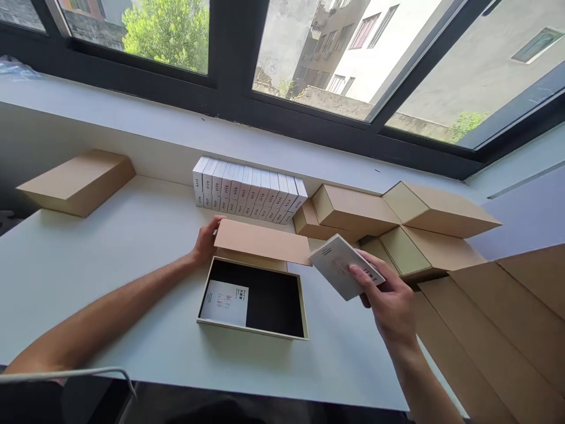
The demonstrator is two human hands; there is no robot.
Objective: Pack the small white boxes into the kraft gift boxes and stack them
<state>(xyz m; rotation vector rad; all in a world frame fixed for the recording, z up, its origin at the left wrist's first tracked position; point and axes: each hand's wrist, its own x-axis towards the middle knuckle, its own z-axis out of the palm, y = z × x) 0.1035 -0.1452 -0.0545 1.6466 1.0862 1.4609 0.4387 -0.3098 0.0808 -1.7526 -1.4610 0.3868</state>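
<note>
An open cardboard box (252, 338) with a black inside sits on the white table in front of me. In its left part lies a white booklet (227, 303) with red and black print. My left hand (205, 241) grips the left end of the box's raised brown lid (262, 240), its fingertips partly hidden behind it. To the right of the box, my right hand (388, 294) holds a similar thin white booklet (338, 265), tilted in the air, with the thumb on its face. The booklet's left corner is close to the lid's right end; I cannot tell whether they touch.
Two-tiered rows of white printed packs (251, 185) stand against the wall behind the box. Several closed brown boxes (353, 206) are stacked at the back right, with more brown boxes (498, 318) at the right edge. Another box (79, 176) lies at the far left.
</note>
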